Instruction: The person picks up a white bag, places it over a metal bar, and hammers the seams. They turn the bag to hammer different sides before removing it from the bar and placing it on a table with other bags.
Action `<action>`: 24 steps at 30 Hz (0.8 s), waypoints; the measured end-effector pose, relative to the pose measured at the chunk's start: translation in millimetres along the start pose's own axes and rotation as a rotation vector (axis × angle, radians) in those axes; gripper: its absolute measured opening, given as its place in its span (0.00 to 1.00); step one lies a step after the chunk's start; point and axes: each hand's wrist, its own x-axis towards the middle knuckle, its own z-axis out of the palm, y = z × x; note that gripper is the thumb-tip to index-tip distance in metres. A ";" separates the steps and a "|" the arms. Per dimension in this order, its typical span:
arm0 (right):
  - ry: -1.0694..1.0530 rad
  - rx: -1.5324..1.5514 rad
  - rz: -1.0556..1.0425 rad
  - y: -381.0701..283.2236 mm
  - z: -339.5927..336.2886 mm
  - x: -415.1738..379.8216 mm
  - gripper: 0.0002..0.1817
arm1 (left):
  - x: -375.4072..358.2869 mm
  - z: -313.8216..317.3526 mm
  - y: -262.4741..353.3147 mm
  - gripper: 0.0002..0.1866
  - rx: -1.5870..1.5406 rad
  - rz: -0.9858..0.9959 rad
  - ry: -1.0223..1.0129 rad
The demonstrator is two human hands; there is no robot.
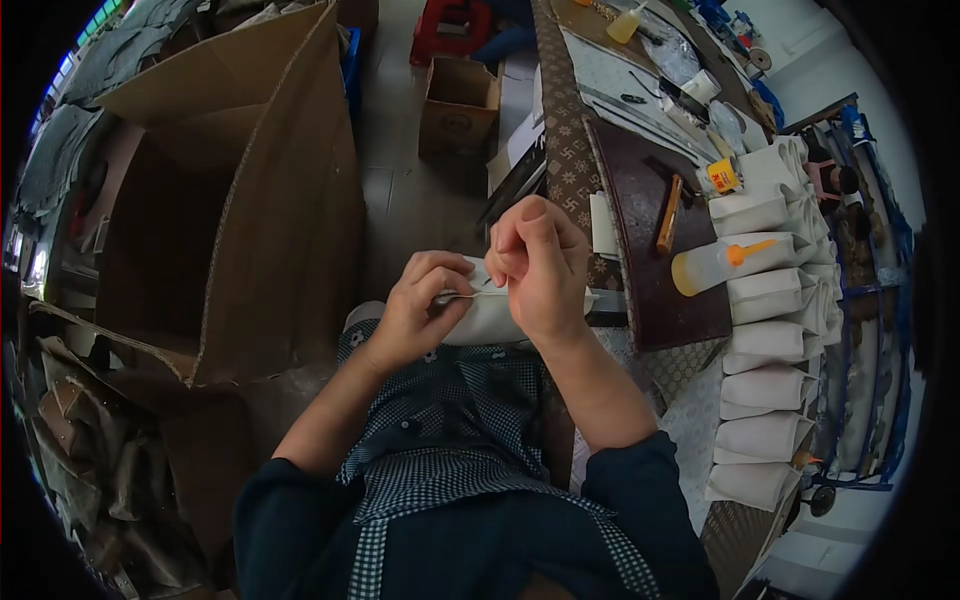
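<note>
A white piece [482,322], seemingly fabric, lies over the lap in front of the checked apron. My left hand [428,302] pinches its upper left edge between thumb and fingers. My right hand [540,262] is raised just above the right part of the piece, its fingers curled in and the thumb folded over them. Whatever is inside those fingers is too small or hidden to name. A thin light line, perhaps a thread, runs between the two hands.
A large open cardboard box [300,190] stands at the left, a smaller one [458,112] ahead. On the right table are a dark board [650,290], an orange-handled tool [670,214], a glue bottle [705,268], a yellow-labelled jar [722,176] and several white folded pieces [765,345].
</note>
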 end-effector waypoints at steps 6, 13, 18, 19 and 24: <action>-0.031 -0.092 0.105 8.2 5.9 0.5 0.25 | -0.3 -0.7 1.5 0.11 0.003 -0.010 0.012; -0.178 -0.403 0.128 -20.7 -10.3 3.0 0.24 | 1.2 -4.5 5.6 0.10 -0.027 -0.064 -0.062; -0.082 -0.732 0.006 -70.4 -54.5 -3.4 0.22 | 2.2 -6.3 3.4 0.11 0.111 0.032 -0.108; -0.025 -0.724 0.021 -85.4 -64.0 -6.4 0.23 | 4.1 -7.1 4.9 0.12 0.168 0.062 -0.124; 0.118 -0.404 0.052 -93.1 -98.3 -29.2 0.25 | 16.8 -7.1 14.8 0.14 0.299 0.150 -0.206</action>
